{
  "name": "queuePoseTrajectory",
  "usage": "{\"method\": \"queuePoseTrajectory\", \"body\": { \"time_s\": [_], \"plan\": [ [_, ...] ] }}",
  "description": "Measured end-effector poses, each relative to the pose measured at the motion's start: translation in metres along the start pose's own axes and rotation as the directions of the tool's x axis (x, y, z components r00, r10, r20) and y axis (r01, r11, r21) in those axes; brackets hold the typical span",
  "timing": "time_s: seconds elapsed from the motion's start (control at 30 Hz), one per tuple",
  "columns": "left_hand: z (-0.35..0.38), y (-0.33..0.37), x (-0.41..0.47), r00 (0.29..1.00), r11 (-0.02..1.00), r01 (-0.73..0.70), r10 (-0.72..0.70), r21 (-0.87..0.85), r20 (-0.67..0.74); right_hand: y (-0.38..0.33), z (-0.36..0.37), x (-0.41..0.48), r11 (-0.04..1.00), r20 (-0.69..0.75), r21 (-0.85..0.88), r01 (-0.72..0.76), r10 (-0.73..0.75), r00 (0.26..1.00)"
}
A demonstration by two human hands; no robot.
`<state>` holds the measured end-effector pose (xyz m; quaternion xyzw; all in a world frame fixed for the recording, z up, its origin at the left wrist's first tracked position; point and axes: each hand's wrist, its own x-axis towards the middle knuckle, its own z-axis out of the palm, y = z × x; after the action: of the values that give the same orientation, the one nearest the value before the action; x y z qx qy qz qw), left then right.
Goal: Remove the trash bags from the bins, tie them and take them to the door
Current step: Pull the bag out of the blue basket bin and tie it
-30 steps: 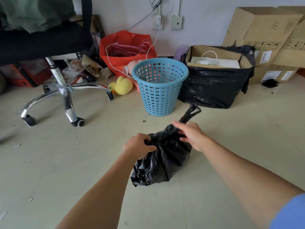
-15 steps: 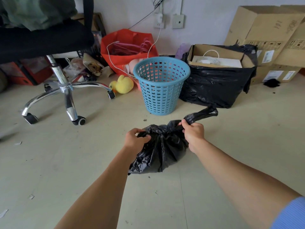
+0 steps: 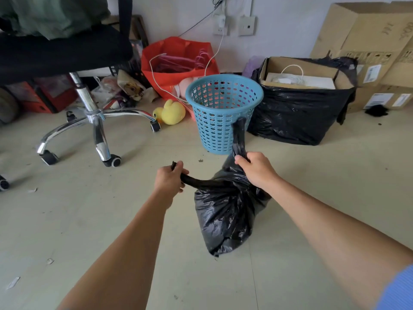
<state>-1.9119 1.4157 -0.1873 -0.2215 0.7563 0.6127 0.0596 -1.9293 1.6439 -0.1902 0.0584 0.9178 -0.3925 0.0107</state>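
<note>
A filled black trash bag (image 3: 224,217) sits on the floor in front of me. Its top is gathered into two twisted ends. My left hand (image 3: 168,181) grips one end and pulls it out to the left. My right hand (image 3: 257,168) holds the other end, which sticks straight up in front of the bin. The blue perforated plastic bin (image 3: 223,113) stands upright just beyond the bag and has no liner in it.
An office chair with a chrome wheeled base (image 3: 96,121) stands at the left. A yellow duck toy (image 3: 171,111) and a red bag (image 3: 178,61) lie behind the bin. A black-bagged cardboard box (image 3: 299,104) and stacked cartons (image 3: 371,45) fill the right. Paper scraps dot the floor.
Both hands moved from bunching the bag's neck to pulling its two ends apart. The left end now stretches leftward and the right end points up.
</note>
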Motion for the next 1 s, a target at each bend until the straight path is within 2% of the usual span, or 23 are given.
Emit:
{"method": "queuePoseTrajectory", "body": {
  "time_s": [0.07, 0.13, 0.2, 0.27, 0.37, 0.43, 0.5, 0.57, 0.63, 0.7, 0.73, 0.87, 0.93, 1.0],
  "plan": [
    [-0.005, 0.005, 0.002, 1.0, 1.0, -0.002, 0.003, 0.01, -0.013, 0.001, 0.002, -0.008, 0.992, 0.139, -0.123, -0.04, 0.057, 0.989],
    [-0.007, 0.012, 0.002, 1.0, 0.994, 0.005, -0.003, -0.108, 0.014, -0.004, 0.005, -0.02, 0.98, 0.305, -0.19, -0.06, 0.117, 0.945],
    [-0.007, 0.023, 0.0, 0.997, 0.981, -0.016, 0.03, -0.192, 0.069, -0.01, 0.009, -0.031, 0.939, 0.413, -0.344, 0.009, 0.143, 0.9],
    [-0.005, 0.035, -0.003, 0.982, 0.974, -0.057, 0.094, -0.218, 0.162, -0.01, 0.015, -0.036, 0.856, 0.44, -0.501, 0.129, 0.124, 0.889],
    [-0.002, 0.05, -0.01, 0.945, 0.968, -0.108, 0.171, -0.227, 0.279, -0.013, 0.022, -0.04, 0.761, 0.431, -0.592, 0.263, 0.023, 0.902],
    [-0.001, 0.053, -0.007, 0.954, 0.964, -0.109, 0.17, -0.243, 0.246, -0.017, 0.026, -0.042, 0.759, 0.429, -0.57, 0.316, -0.053, 0.902],
    [-0.005, 0.047, 0.002, 0.99, 0.974, -0.068, 0.093, -0.216, 0.106, -0.018, 0.028, -0.043, 0.788, 0.451, -0.514, 0.339, -0.088, 0.888],
    [-0.011, 0.034, 0.006, 1.0, 0.999, 0.022, -0.021, -0.044, 0.022, -0.017, 0.028, -0.043, 0.82, 0.466, -0.453, 0.349, -0.116, 0.877],
    [-0.01, 0.018, 0.0, 0.98, 0.986, 0.144, -0.154, 0.088, 0.125, -0.019, 0.028, -0.046, 0.859, 0.472, -0.386, 0.335, -0.127, 0.872],
    [-0.003, 0.005, -0.006, 0.947, 0.98, 0.194, -0.201, 0.05, 0.252, -0.022, 0.027, -0.048, 0.886, 0.472, -0.344, 0.312, -0.124, 0.873],
    [0.0, 0.003, -0.007, 0.952, 0.981, 0.193, -0.183, -0.018, 0.248, -0.023, 0.026, -0.048, 0.894, 0.467, -0.342, 0.29, -0.106, 0.878],
    [-0.002, 0.009, 0.008, 0.988, 0.951, 0.154, -0.143, -0.269, 0.058, -0.011, 0.024, -0.043, 0.95, 0.437, -0.278, 0.142, -0.007, 0.9],
    [-0.006, 0.009, 0.011, 0.989, 0.974, 0.148, -0.143, -0.169, 0.041, -0.003, 0.024, -0.04, 0.974, 0.412, -0.219, 0.061, 0.035, 0.91],
    [-0.004, 0.005, 0.002, 0.964, 0.972, 0.234, -0.231, -0.003, 0.131, -0.003, 0.025, -0.038, 0.983, 0.401, -0.182, 0.025, 0.051, 0.914]
  ]
}}
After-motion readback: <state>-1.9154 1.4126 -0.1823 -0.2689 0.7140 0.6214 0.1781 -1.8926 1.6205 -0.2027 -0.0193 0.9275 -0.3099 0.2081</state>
